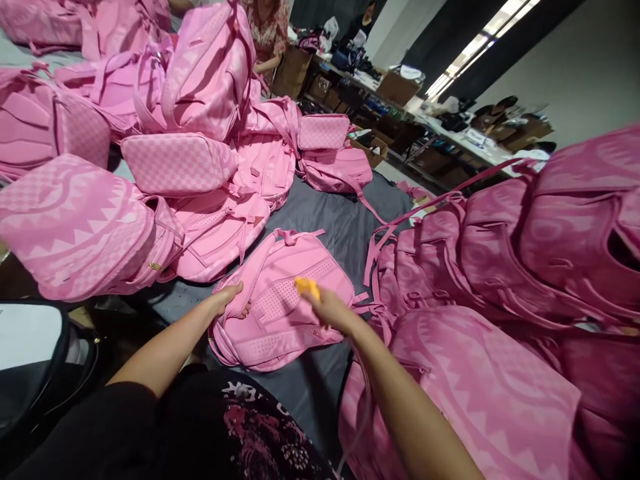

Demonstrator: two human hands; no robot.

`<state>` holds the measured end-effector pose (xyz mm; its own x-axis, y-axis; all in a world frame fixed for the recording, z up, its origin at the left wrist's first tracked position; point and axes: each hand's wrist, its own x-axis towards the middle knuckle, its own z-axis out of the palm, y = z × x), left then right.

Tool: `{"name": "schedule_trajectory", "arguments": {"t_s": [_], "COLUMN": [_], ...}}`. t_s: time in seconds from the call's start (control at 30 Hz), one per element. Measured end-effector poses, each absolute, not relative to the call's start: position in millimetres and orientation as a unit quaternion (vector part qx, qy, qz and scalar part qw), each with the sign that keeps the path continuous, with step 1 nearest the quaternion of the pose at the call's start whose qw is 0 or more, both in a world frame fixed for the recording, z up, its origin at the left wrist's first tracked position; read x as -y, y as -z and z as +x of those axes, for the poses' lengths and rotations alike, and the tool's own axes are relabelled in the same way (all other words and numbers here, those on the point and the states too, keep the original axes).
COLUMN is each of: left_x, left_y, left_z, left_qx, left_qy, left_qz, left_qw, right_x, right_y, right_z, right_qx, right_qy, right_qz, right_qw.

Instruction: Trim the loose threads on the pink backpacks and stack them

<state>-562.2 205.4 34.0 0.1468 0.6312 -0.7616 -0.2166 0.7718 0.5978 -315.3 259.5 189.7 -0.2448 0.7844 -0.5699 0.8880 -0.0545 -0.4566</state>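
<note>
A pink backpack (280, 300) lies back panel up on the grey cloth (345, 217), in the near middle of the scene. The left hand (230, 300) is curled around a shoulder strap (253, 272) at its left side. The right hand (330, 312) grips a yellow handheld tool (307, 288) over the panel; whether the tool touches it, I cannot tell. More pink backpacks crowd the far left and the right (480, 387).

Overhead strip light (475, 53) glared near white against dark surrounds. Light on the central backpack (280, 297) was moderate; a shadow crossed the grey cloth (330, 213) below it. Right hand (331, 311) showed slight blur. Wide-angle stretching affected the edges.
</note>
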Motion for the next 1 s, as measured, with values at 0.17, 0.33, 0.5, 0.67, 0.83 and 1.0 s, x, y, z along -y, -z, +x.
{"name": "schedule_trajectory", "arguments": {"t_s": [0.17,0.33,0.5,0.67,0.83,1.0], "left_x": [-201.2,-183.4,-184.6,-182.1,-133.6,-116.0], "left_y": [-46.7,-58.3,-55.7,-59.4,-71.8,-61.8], "left_z": [-554.7,-538.9,-529.6,-519.8,-473.6,-439.9], "left_qx": [-0.569,-0.637,-0.720,-0.733,-0.536,-0.490], "left_qy": [-0.274,-0.347,-0.157,-0.117,-0.123,0.022], "left_qz": [0.183,0.378,0.599,0.621,0.808,0.827], "left_qw": [0.753,0.575,0.312,0.252,0.209,0.277], "right_x": [-266.2,-253.0,-229.7,-222.3,-198.1,-168.7], "right_y": [-210.9,-246.5,-257.4,-256.1,-249.2,-260.9], "right_z": [-329.8,-310.7,-293.0,-257.4,-242.2,-217.3], "right_qx": [-0.678,-0.695,-0.680,-0.615,-0.630,-0.589], "right_qy": [0.454,0.201,0.345,0.170,0.252,0.344], "right_qz": [0.561,0.683,0.606,0.739,0.691,0.693], "right_qw": [0.142,0.100,0.225,0.216,0.248,0.234]}}
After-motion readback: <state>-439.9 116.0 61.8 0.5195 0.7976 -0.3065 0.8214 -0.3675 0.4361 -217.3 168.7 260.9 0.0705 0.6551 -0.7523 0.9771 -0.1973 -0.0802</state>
